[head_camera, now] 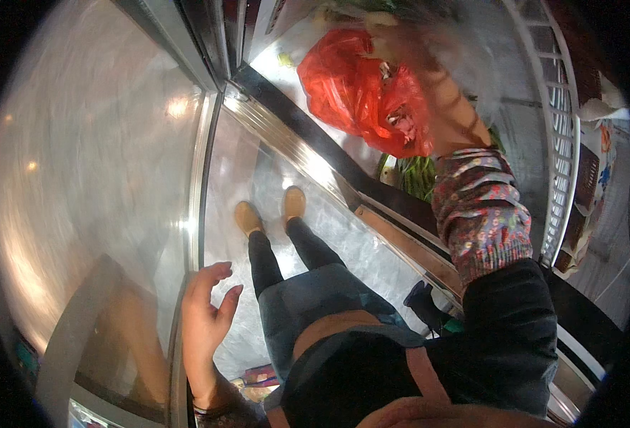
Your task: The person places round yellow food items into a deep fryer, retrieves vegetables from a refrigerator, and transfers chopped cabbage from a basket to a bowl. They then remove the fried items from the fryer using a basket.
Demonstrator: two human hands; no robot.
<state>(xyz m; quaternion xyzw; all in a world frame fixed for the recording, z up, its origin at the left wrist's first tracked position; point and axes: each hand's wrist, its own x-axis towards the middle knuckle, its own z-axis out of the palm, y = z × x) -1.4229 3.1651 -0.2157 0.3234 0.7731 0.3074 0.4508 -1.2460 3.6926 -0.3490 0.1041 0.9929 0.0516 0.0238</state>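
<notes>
A red plastic bag [347, 91] with pinkish contents partly showing lies inside an open metal-framed cabinet, like a refrigerator. My right hand [395, 40] reaches over the top of the bag and is motion-blurred, so its grip on the bag is unclear. My right forearm, in a flowered sleeve, passes along the bag's right side. Beneath the bag are long green leafy vegetables [418, 176]. My left hand [208, 305] is beside the edge of the shiny cabinet door [106, 160], thumb and fingers apart, holding nothing.
The metal sill [288, 144] of the cabinet runs diagonally past my feet. A white wire rack [561, 134] stands at right, with packages beyond it. On the floor are my tan shoes [294, 202], a black object [424, 305] and colourful packaging [259, 377] behind my left forearm.
</notes>
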